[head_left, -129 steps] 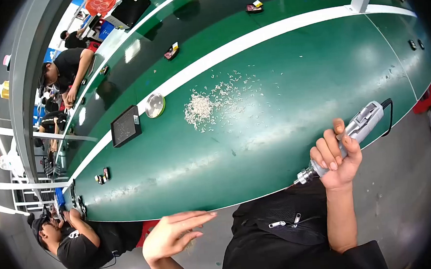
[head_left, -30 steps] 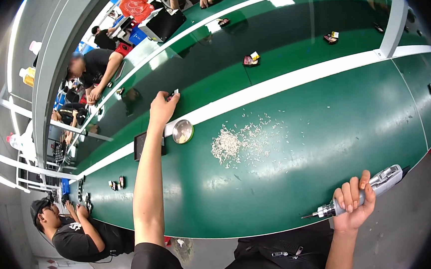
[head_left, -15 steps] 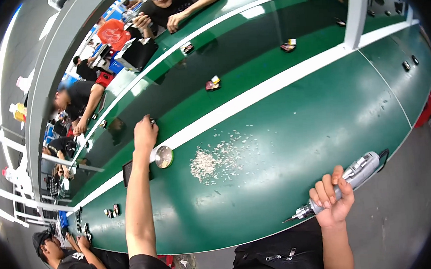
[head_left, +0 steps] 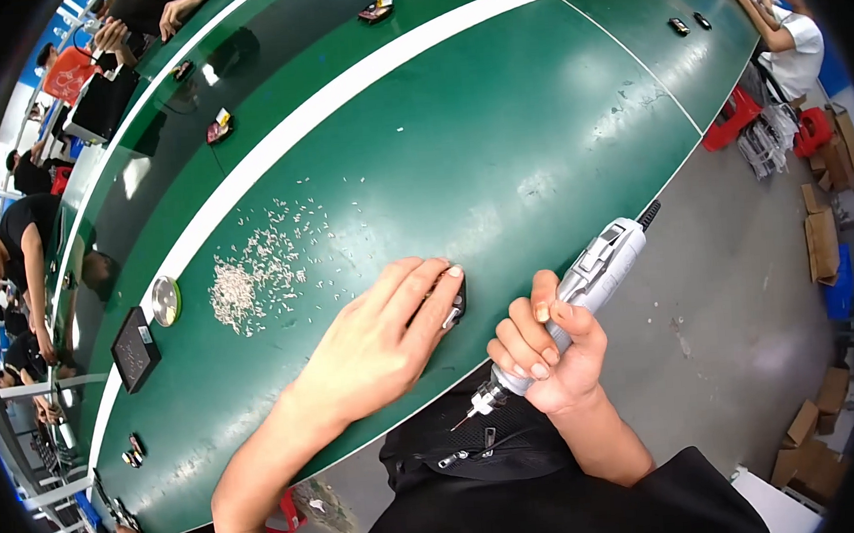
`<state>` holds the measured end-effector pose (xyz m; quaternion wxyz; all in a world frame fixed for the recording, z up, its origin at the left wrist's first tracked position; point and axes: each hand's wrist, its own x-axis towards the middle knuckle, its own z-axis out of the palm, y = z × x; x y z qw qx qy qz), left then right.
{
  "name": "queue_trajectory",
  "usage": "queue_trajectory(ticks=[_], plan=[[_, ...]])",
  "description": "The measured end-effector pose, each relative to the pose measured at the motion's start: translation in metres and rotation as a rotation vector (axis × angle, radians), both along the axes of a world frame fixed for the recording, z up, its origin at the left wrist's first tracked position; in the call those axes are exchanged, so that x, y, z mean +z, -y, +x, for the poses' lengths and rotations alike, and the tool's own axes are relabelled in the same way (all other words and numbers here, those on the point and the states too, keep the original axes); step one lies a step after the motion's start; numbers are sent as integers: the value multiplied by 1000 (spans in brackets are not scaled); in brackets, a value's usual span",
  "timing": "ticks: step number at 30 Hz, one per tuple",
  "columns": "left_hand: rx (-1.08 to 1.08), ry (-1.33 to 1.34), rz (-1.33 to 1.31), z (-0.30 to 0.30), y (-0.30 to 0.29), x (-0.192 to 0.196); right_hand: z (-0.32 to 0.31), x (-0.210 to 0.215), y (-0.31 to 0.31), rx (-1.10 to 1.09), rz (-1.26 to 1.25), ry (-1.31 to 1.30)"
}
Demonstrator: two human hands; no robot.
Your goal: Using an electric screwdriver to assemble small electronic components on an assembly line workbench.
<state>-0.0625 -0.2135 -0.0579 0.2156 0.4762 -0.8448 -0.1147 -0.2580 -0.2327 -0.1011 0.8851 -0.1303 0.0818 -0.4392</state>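
Observation:
My right hand (head_left: 560,356) is wrapped round a grey-white electric screwdriver (head_left: 603,262), its thin bit tilted down to the left in front of my body. Near the table's front edge, my left hand (head_left: 378,344) has its fingers curled over a small black device (head_left: 458,306) on the green table. Most of that device hides under the fingers; a dark side and a bit of metal show. Left of this hand, many tiny pale pieces (head_left: 235,292) lie in a loose heap, with stray ones spread to the right.
A round shallow dish (head_left: 165,301) and a black tray (head_left: 136,350) stand beside the heap. Beyond the white strip (head_left: 270,139) a dark belt carries small red-black devices (head_left: 220,126). Other people sit along the far side. A white-shirted person (head_left: 793,48) works at the far right.
My left hand has come back from the belt to the near edge, now over a small black device. The screwdriver has shifted left in view, still held. The view has turned rightward.

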Motion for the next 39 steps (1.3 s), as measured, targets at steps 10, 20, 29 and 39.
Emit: queue_trajectory(ticks=[10,20,29,39], plan=[[81,-85,-9,-21,-8,-18,4,-3,-28,94,121,-20],[130,20,-216,-35,-12,-28,4,-2,-35,-2,196,-230],[57,79,-295,-39,-19,-31,2,-6,-33,-24,199,-282],[33,101,-248,-38,-24,-30,-30,13,13,98,-242,-319]])
